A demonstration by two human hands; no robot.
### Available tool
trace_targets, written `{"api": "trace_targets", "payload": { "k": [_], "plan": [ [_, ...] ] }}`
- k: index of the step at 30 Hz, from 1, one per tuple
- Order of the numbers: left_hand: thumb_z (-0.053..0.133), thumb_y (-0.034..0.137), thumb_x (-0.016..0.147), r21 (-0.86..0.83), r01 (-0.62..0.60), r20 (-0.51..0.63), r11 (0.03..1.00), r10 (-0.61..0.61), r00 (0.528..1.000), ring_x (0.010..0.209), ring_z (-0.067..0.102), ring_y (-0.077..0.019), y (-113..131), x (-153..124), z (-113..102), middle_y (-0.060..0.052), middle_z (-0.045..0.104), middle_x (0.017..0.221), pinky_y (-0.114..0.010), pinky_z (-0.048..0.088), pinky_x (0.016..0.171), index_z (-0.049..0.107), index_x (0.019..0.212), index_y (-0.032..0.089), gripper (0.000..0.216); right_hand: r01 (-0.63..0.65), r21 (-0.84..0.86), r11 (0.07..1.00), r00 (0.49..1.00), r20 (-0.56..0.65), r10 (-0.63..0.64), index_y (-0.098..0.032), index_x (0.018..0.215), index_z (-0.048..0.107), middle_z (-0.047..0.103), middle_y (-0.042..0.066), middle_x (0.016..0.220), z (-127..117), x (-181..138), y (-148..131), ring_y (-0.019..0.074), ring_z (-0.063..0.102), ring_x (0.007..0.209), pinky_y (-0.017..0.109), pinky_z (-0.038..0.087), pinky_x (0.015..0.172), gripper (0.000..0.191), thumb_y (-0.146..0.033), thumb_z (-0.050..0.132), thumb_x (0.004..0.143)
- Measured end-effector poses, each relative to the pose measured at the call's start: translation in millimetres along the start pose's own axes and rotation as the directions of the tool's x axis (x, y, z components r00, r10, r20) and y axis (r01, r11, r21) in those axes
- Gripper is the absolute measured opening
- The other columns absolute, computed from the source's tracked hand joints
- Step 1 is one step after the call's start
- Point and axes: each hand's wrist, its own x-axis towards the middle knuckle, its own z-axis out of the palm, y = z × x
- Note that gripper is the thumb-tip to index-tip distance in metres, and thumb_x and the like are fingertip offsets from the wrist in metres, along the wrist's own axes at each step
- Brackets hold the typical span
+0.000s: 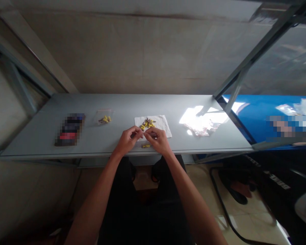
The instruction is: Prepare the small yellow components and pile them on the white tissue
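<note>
My left hand [130,138] and my right hand [157,138] meet at their fingertips above the near edge of a white cloth [165,126]. Both are closed in a pinch, and whatever lies between the fingers is too small to make out. Just beyond them, a pile of small yellow-and-brown pieces [148,123] rests on the cloth. Nearer to me, a few similar yellow pieces [146,146] lie between my wrists, close to the table's front edge, seemingly on clear plastic.
The grey table [84,149] backs onto a wall. To the left are a clear bag of yellow pieces [105,119] and a dark blurred object [70,130]. Crumpled clear plastic bags [202,126] lie right, in glare. Beyond a metal frame post [236,90], another person sits at a blue table [260,109].
</note>
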Motion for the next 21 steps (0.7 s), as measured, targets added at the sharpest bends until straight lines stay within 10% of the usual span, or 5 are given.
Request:
{"api": "trace_targets", "payload": {
  "k": [21],
  "plan": [
    [0.069, 0.047, 0.091, -0.072, -0.01, -0.093, 0.997, 0.003, 0.996, 0.071, 0.06, -0.0155, 3.2, -2.2, -4.6, 0.0, 0.065, 0.071, -0.027, 0.047, 0.072, 0.066, 0.075, 0.019, 0.032, -0.036, 0.091, 0.995, 0.999, -0.02, 0.038, -0.018, 0.083, 0.07, 0.069, 0.003, 0.074, 1.6, 2.3, 0.6, 0.0145, 0.06, 0.066, 0.026, 0.044, 0.06, 0.037, -0.054, 0.067, 0.092]
  ]
}}
